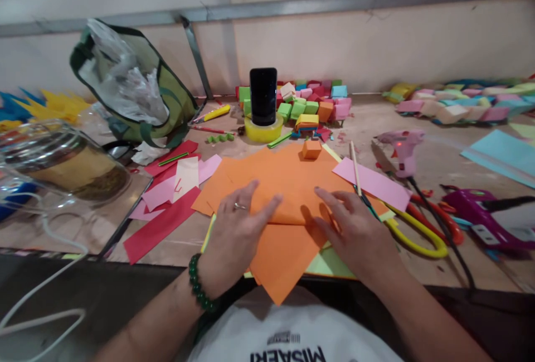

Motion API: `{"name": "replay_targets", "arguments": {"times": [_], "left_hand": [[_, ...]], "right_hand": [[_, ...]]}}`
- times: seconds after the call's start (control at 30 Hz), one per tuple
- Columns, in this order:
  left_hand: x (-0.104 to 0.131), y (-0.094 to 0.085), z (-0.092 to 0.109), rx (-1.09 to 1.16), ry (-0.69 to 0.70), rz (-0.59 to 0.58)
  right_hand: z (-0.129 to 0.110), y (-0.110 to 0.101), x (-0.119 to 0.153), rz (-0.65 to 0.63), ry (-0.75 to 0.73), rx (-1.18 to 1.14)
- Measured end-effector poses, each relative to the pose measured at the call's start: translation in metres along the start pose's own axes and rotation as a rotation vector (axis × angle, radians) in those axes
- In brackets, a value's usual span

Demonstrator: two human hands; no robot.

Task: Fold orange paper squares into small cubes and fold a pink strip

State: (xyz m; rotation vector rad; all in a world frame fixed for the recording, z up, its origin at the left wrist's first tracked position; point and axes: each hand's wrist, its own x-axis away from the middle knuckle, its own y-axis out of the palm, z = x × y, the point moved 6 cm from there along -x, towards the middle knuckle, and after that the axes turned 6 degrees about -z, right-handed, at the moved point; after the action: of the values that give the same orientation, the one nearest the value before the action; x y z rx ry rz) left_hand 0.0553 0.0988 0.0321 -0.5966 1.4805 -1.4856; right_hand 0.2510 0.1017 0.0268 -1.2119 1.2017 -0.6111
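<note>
The shirt (284, 331) lies nearest the camera, at the bottom of the frame, with the lower tip of the orange paper (288, 256) pointing down at it. That paper spreads across the middle of the frame, on the desk (163, 242), in what look like overlapping pieces, with green paper (330, 264) showing from under it. The left hand (234, 233) is at its left part and the right hand (359, 233) at its right; both have thumb and fingers spread, neither clamped on anything, and whether every fingertip touches I cannot tell. The paper should be very light, thin and fairly crisp, bending easily, quick to crease or tear and apt to slide over the layer below. A flat palm would steady it best; to lift it, pinch a free edge or the lower tip between thumb and forefinger, gently, without squeezing the middle. The small orange cube (311, 149) on its upper part looks hollow and easy to crush, so take it lightly by two opposite sides.
</note>
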Motion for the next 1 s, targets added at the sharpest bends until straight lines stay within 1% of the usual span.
{"name": "replay_targets", "arguments": {"times": [0.07,0.1,0.17,0.23,0.3,0.37,0.53,0.63,0.77,0.87,0.93,0.97,1.0], "left_hand": [[0.002,0.005,0.014,-0.036,0.123,-0.095],[0.003,0.007,0.018,-0.033,0.152,-0.136],[0.002,0.009,0.022,-0.021,0.164,-0.182],[0.000,0.010,0.022,-0.011,0.164,-0.201],[-0.001,0.010,0.019,-0.007,0.167,-0.228],[0.001,0.009,0.011,-0.004,0.142,-0.260],[0.017,-0.003,-0.022,0.035,0.002,-0.304],[0.021,-0.006,-0.036,0.151,-0.078,-0.296],[0.009,0.001,-0.041,0.432,-0.270,-0.213],[-0.001,0.006,-0.039,0.535,-0.354,-0.148],[-0.004,0.000,-0.034,0.537,-0.336,-0.083],[-0.004,-0.007,-0.029,0.506,-0.287,-0.030],[-0.002,-0.016,-0.021,0.446,-0.209,0.033]], "right_hand": [[-0.012,-0.002,0.001,0.007,-0.168,0.010],[-0.018,-0.003,0.002,0.005,-0.265,0.004],[-0.028,-0.005,0.004,-0.011,-0.417,-0.016],[-0.033,-0.006,0.004,-0.031,-0.475,-0.045],[-0.031,-0.007,0.004,-0.047,-0.464,-0.070],[-0.024,-0.008,0.006,-0.069,-0.420,-0.081],[0.001,-0.015,0.017,-0.107,-0.310,-0.041],[0.009,-0.019,0.024,-0.108,-0.277,-0.032],[0.013,-0.016,0.030,-0.091,-0.242,-0.056],[0.015,-0.011,0.031,-0.089,-0.224,-0.073],[0.014,-0.012,0.030,-0.080,-0.220,-0.090],[0.012,-0.016,0.029,-0.048,-0.209,-0.095],[0.010,-0.022,0.027,0.012,-0.193,-0.095]]}}
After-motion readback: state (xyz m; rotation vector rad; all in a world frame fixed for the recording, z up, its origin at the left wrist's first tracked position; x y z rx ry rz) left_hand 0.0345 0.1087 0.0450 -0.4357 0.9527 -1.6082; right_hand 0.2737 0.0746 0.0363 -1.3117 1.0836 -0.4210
